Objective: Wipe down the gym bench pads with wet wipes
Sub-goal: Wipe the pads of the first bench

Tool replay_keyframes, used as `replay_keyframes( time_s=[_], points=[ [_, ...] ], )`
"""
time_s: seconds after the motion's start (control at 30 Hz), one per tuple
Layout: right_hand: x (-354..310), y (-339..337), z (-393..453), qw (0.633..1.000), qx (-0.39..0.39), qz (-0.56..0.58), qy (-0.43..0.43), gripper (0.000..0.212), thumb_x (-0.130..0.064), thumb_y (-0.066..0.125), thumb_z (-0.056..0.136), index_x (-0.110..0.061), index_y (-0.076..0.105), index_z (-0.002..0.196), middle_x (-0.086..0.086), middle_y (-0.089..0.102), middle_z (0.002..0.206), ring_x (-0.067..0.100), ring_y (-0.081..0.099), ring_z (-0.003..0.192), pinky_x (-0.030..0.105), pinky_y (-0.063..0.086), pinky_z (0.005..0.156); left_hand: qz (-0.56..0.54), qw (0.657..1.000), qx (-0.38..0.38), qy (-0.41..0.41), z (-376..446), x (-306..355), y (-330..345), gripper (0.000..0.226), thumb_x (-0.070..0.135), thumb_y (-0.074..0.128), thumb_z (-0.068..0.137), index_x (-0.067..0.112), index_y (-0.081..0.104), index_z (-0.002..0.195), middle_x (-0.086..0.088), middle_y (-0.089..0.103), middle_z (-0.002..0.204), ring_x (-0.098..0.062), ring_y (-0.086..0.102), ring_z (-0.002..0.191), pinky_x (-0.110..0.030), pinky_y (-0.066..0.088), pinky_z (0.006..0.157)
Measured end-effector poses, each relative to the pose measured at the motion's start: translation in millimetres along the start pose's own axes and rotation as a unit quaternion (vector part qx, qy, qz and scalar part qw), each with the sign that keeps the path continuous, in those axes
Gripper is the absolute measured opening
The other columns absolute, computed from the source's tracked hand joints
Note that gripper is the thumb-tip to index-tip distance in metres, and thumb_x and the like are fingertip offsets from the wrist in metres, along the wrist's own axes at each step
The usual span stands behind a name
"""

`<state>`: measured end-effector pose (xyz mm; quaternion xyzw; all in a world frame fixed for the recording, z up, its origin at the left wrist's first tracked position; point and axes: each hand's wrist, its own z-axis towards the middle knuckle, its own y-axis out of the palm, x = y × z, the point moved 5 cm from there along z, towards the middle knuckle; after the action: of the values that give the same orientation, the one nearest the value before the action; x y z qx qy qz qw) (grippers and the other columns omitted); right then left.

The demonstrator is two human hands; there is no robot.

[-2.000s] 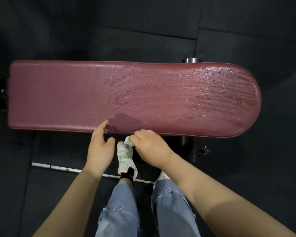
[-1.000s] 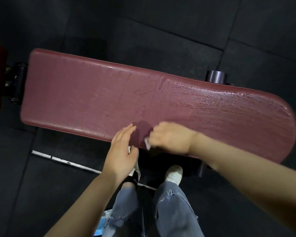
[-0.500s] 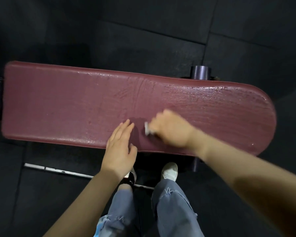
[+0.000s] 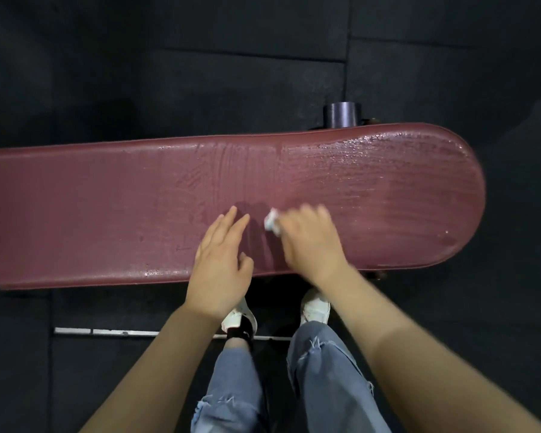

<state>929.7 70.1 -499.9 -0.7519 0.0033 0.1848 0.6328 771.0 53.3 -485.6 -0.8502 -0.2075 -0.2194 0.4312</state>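
A long dark-red bench pad [image 4: 107, 214] runs left to right across the view, its rounded end at the right. Its right half shines with wet streaks; the left part looks dull. My right hand [image 4: 310, 242] lies on the pad near the front edge and holds a small crumpled white wet wipe [image 4: 270, 221], which sticks out at the fingertips. My left hand [image 4: 221, 264] rests flat on the pad just left of it, fingers straight and pointing away from me.
Black rubber floor tiles surround the bench. A dark metal post [image 4: 341, 114] stands behind the pad. My jeans and white shoes [image 4: 316, 307] are right under the front edge, and a white strip [image 4: 91, 331] lies on the floor at the left.
My right hand with the wipe has slid from the pad's front edge further onto the top surface. My left hand moved up from the edge onto the pad beside it.
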Motion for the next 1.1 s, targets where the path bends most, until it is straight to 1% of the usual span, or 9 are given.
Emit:
replay_keyframes(
  time_s=[0.1, 0.2, 0.4, 0.57, 0.63, 0.7, 0.9, 1.0, 1.1],
  points=[
    [41, -21, 95, 0.992, 0.078, -0.017, 0.099, 0.026, -0.005, 0.054, 0.077, -0.022, 0.061, 0.096, 0.001, 0.064, 0.081, 0.030, 0.054, 0.079, 0.037, 0.031, 0.070, 0.009, 1.000, 0.008, -0.004, 5, 1, 3, 0.066, 0.008, 0.049, 0.093, 0.023, 0.030, 0.154, 0.009, 0.014, 0.165, -0.011, 0.007, 0.152, -0.036, 0.012, 0.124],
    [56, -27, 92, 0.979, 0.083, 0.021, 0.187, 0.024, -0.008, 0.046, 0.084, -0.015, 0.063, 0.100, 0.003, 0.065, 0.088, 0.030, 0.053, 0.085, 0.039, 0.031, 0.076, 0.014, 1.000, 0.003, -0.008, 6, 7, 7, 0.067, 0.007, 0.049, 0.093, 0.022, 0.029, 0.155, 0.006, 0.014, 0.165, -0.013, 0.007, 0.152, -0.038, 0.013, 0.124],
    [9, -5, -75, 0.979, 0.025, 0.066, 0.192, 0.017, -0.008, 0.062, 0.081, -0.020, 0.065, 0.092, -0.005, 0.059, 0.073, 0.024, 0.051, 0.071, 0.034, 0.027, 0.069, 0.022, 1.000, -0.009, 0.010, 7, 22, 16, 0.067, 0.008, 0.049, 0.093, 0.025, 0.029, 0.154, 0.010, 0.013, 0.165, -0.011, 0.005, 0.152, -0.035, 0.011, 0.123],
    [66, -24, 42, 0.972, 0.118, -0.009, 0.202, 0.021, -0.010, 0.056, 0.084, -0.021, 0.065, 0.099, -0.002, 0.066, 0.083, 0.028, 0.056, 0.081, 0.038, 0.028, 0.073, 0.049, 0.998, -0.029, 0.038, 6, 32, 35, 0.068, 0.008, 0.047, 0.092, 0.030, 0.028, 0.154, 0.016, 0.010, 0.164, -0.006, 0.000, 0.151, -0.028, 0.004, 0.120],
    [91, -35, 84, 0.969, 0.117, -0.007, 0.218, 0.021, -0.009, 0.056, 0.084, -0.018, 0.063, 0.101, -0.001, 0.067, 0.087, 0.027, 0.056, 0.085, 0.038, 0.030, 0.074, 0.054, 0.998, -0.027, 0.029, 6, 32, 41, 0.069, 0.008, 0.047, 0.093, 0.031, 0.027, 0.154, 0.017, 0.008, 0.164, -0.005, -0.001, 0.151, -0.029, 0.004, 0.120],
    [92, -37, 74, 0.968, 0.109, -0.001, 0.227, 0.017, -0.011, 0.056, 0.085, -0.017, 0.062, 0.100, 0.000, 0.066, 0.088, 0.027, 0.057, 0.084, 0.038, 0.034, 0.074, 0.059, 0.998, -0.021, 0.022, 6, 36, 43, 0.068, 0.009, 0.047, 0.093, 0.030, 0.027, 0.154, 0.017, 0.007, 0.164, -0.004, -0.003, 0.151, -0.031, 0.005, 0.122],
    [46, -15, -91, 0.972, 0.063, 0.040, 0.225, 0.018, -0.022, 0.044, 0.092, -0.023, 0.062, 0.094, -0.005, 0.058, 0.078, 0.025, 0.052, 0.075, 0.037, 0.031, 0.068, 0.101, 0.993, -0.023, 0.060, 14, 54, 44, 0.068, 0.011, 0.048, 0.093, 0.025, 0.026, 0.155, 0.013, 0.007, 0.165, -0.007, -0.002, 0.152, -0.032, 0.005, 0.122],
    [76, -20, -47, 0.979, 0.075, -0.009, 0.190, 0.018, -0.022, 0.048, 0.093, -0.031, 0.063, 0.097, -0.006, 0.059, 0.076, 0.023, 0.051, 0.077, 0.038, 0.032, 0.071, 0.122, 0.989, -0.020, 0.085, 23, 63, 48, 0.070, 0.009, 0.049, 0.090, 0.022, 0.026, 0.155, 0.008, 0.009, 0.166, -0.011, 0.001, 0.152, -0.039, 0.009, 0.124],
    [136, -40, 42, 0.969, 0.093, -0.045, 0.224, 0.025, -0.016, 0.042, 0.089, -0.026, 0.063, 0.100, -0.002, 0.064, 0.088, 0.027, 0.054, 0.086, 0.039, 0.032, 0.075, 0.133, 0.987, -0.014, 0.087, 30, 74, 57, 0.072, 0.009, 0.050, 0.088, 0.020, 0.027, 0.155, 0.004, 0.010, 0.166, -0.014, 0.003, 0.153, -0.044, 0.011, 0.124]
  ],
)
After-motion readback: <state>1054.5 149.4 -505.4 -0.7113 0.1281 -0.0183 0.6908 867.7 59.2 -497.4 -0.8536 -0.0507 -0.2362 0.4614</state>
